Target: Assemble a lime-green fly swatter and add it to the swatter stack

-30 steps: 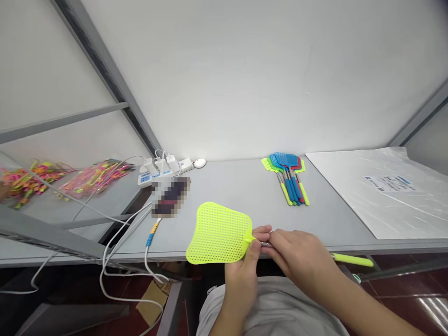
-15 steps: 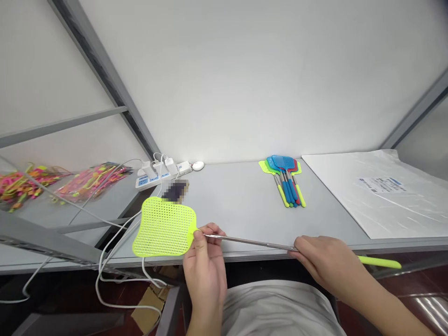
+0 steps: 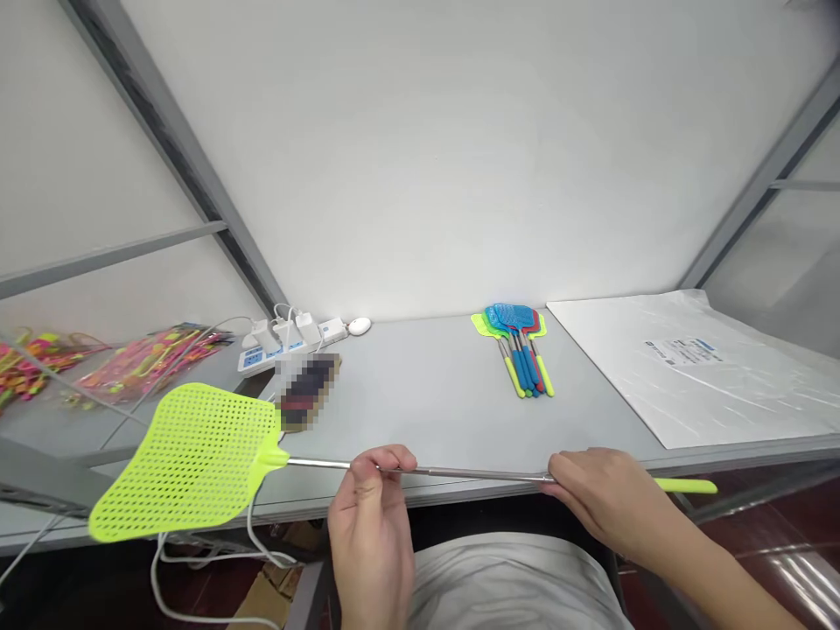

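A yellow-green fly swatter point(image 3: 197, 459) with a perforated head and a thin metal telescopic rod lies across in front of me, above the table's front edge. My left hand point(image 3: 373, 516) pinches the rod between thumb and fingers, a short way from the head. Around the rod's other end, close to the yellow-green grip, my right hand point(image 3: 607, 499) is closed; part of the grip sticks out beyond it. On the table lies a bundle of fly swatters point(image 3: 518, 346) in blue, green, red and yellow-green, heads toward the wall.
A white power strip point(image 3: 272, 346) with chargers and cables stands at the table's left, near a pixelated dark object point(image 3: 308, 391). White wrapped sheet material point(image 3: 715, 376) covers the right side. Bagged colourful items point(image 3: 150, 359) lie on the left shelf behind a metal frame.
The swatter's head has moved left, away from my left hand, and more of the rod shows between them. My left hand now pinches the rod farther from the head. The view has shifted slightly.
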Tool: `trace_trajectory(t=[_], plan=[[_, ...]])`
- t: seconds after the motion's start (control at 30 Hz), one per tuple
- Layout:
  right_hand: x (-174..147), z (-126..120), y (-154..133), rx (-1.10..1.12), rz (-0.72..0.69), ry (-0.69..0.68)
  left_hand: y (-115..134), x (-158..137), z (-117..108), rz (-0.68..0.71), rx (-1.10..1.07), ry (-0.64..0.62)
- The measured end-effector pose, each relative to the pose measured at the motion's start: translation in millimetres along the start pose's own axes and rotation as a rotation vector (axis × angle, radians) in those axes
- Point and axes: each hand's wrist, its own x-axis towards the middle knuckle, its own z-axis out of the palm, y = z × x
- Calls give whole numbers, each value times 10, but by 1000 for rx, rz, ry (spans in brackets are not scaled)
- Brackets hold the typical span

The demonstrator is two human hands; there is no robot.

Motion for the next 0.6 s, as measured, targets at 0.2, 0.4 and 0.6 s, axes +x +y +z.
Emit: trace_trajectory(t=[0.2, 0.4, 0.6], plan=[[-96, -107, 221, -89, 49, 90, -111, 30, 11, -180, 77, -128], [205, -112, 119, -114, 41, 104, -423, -38, 367, -387, 202, -452], [362, -41, 288, -141, 80, 132, -418, 190, 548, -158, 133, -297]])
